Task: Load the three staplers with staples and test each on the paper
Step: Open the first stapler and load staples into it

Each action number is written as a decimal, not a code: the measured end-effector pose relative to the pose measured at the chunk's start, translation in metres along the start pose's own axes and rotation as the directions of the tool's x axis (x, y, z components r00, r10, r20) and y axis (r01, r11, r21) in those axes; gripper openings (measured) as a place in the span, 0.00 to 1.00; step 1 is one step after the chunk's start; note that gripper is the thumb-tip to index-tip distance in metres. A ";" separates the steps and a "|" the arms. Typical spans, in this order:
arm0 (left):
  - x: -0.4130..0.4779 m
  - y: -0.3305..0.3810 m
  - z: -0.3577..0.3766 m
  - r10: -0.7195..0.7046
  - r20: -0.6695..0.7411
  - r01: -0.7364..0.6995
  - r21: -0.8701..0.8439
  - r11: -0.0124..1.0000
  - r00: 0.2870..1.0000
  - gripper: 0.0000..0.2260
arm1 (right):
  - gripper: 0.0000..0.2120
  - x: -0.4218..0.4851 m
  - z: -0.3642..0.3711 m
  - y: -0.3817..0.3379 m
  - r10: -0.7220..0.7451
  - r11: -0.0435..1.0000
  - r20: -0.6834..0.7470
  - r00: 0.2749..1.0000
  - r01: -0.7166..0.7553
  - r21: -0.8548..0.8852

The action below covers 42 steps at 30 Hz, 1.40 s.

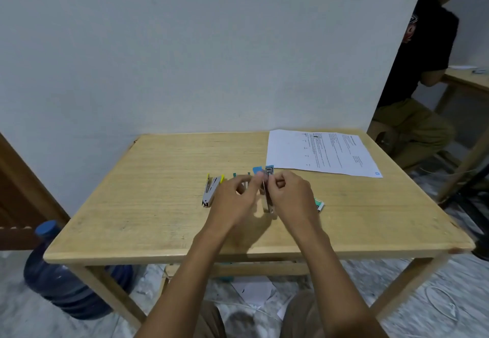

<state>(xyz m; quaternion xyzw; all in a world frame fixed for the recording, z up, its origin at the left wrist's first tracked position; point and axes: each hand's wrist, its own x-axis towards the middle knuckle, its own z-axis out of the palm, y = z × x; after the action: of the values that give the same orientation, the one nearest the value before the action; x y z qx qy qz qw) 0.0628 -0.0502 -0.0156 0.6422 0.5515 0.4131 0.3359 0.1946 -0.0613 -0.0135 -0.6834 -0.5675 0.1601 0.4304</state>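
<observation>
Head view: the blue stapler [269, 204] is held near the middle of the table [164, 168], swung open, with its metal rail pointing down toward the wood and its blue cap up at the fingertips. I cannot tell whether its lower end rests on the table. The left hand [232, 200] pinches the cap side with curled fingers. The right hand [291, 194] pinches the upper end of the rail. Whether a strip of staples sits between those fingers is too small to make out.

The main risk is probably a strip going in crooked, so that it jams or breaks apart. With only fingertip grips, the stapler could also twist or drop, and a sprung pusher could snap back onto a finger.

A teal stapler [234, 175] lies mostly hidden behind the left hand, and a sideways move could knock it. The yellow stapler [211, 190] lies open just left of that. The staple box [319, 204] sits against the right wrist, where a nudge might spill it. The paper [320, 152] lies well apart at the far right.
</observation>
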 end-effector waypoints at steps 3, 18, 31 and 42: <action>-0.009 0.008 0.001 0.032 -0.004 -0.032 -0.047 0.998 0.999 0.14 | 0.09 -0.018 0.004 -0.002 -0.062 0.997 -0.032 0.998 0.063 0.037; -0.039 0.013 -0.015 0.018 -0.038 -0.027 -0.252 0.967 0.999 0.05 | 0.10 -0.008 -0.022 0.003 0.277 0.875 -0.225 0.934 -0.149 0.460; -0.058 0.016 -0.007 -0.105 0.545 0.543 -0.758 0.361 0.832 0.13 | 0.05 -0.036 -0.010 -0.022 0.117 0.822 0.133 0.984 -0.171 0.543; -0.062 0.015 -0.004 -0.123 0.506 0.515 -0.785 0.345 0.854 0.20 | 0.11 -0.056 -0.006 -0.014 -0.246 0.940 -0.090 0.965 0.260 0.222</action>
<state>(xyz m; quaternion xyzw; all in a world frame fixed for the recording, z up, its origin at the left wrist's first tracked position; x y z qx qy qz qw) 0.0623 -0.1139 -0.0102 0.2985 0.2863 0.4417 0.7961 0.1727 -0.1155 -0.0142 -0.5544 -0.6145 0.1476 0.5415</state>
